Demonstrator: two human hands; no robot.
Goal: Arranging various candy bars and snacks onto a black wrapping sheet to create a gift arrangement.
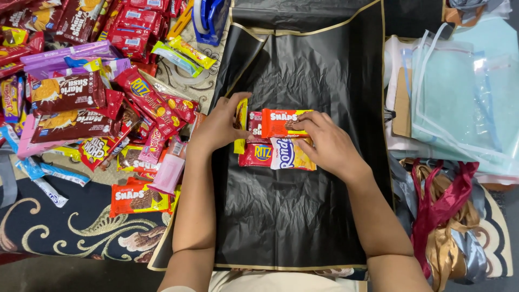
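Note:
A small stack of snack packets lies in the middle of a black wrapping sheet with a gold edge. An orange packet lies on top, above a red cracker packet and a white and yellow packet. My left hand presses a narrow yellow packet against the stack's left side. My right hand rests on the stack's right end, fingers on the orange packet.
A big heap of snack packets covers the left side on a patterned cloth. A blue tape dispenser stands at the top. Clear plastic bags and ribbons lie at the right.

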